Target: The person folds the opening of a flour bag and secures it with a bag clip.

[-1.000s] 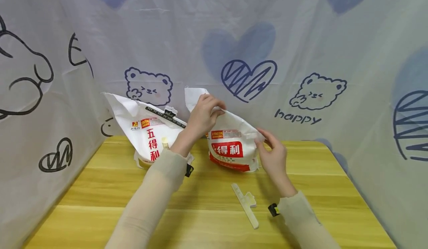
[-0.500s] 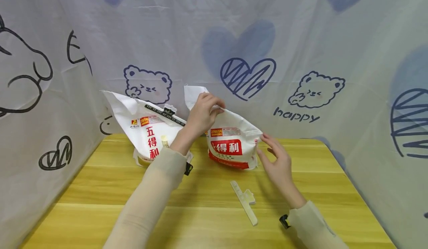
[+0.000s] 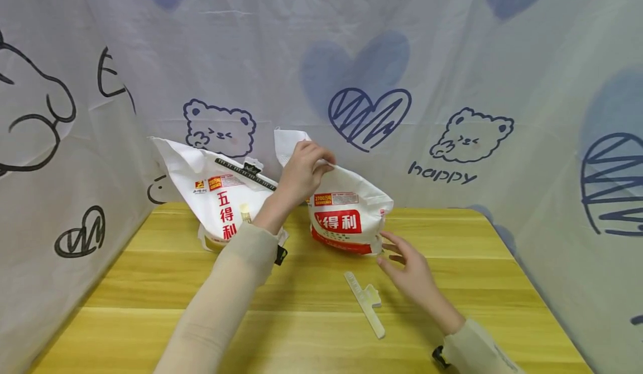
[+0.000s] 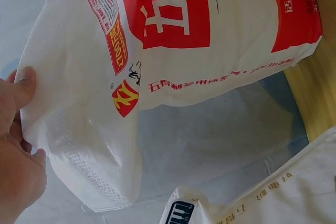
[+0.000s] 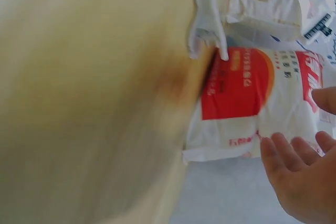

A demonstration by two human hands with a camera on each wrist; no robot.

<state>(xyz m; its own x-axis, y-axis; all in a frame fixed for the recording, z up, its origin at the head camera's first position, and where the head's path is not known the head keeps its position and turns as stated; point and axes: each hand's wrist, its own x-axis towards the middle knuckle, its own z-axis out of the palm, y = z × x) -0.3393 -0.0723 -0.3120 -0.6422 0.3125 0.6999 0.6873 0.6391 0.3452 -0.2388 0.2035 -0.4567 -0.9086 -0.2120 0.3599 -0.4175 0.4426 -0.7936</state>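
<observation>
My left hand (image 3: 315, 161) grips the folded top of a white flour bag with a red label (image 3: 346, 226), which stands on the wooden table (image 3: 311, 335) near the back. In the left wrist view the thumb (image 4: 23, 85) pinches the bag's (image 4: 173, 51) top edge. My right hand (image 3: 394, 254) hovers open just in front of the bag's lower right corner, touching nothing. A cream bag clip (image 3: 365, 303) lies on the table just left of that hand. The right wrist view shows the open hand (image 5: 302, 174), the bag (image 5: 252, 93) and the clip (image 5: 207, 17).
A second white flour bag (image 3: 221, 204) leans at the back left, its top closed with a black clip (image 3: 246, 173). A printed cloth backdrop (image 3: 452, 84) walls in the table at the back and on both sides.
My right hand has left the bag's right corner and dropped toward the table, beside the cream clip. The left hand keeps its hold on the bag's top.
</observation>
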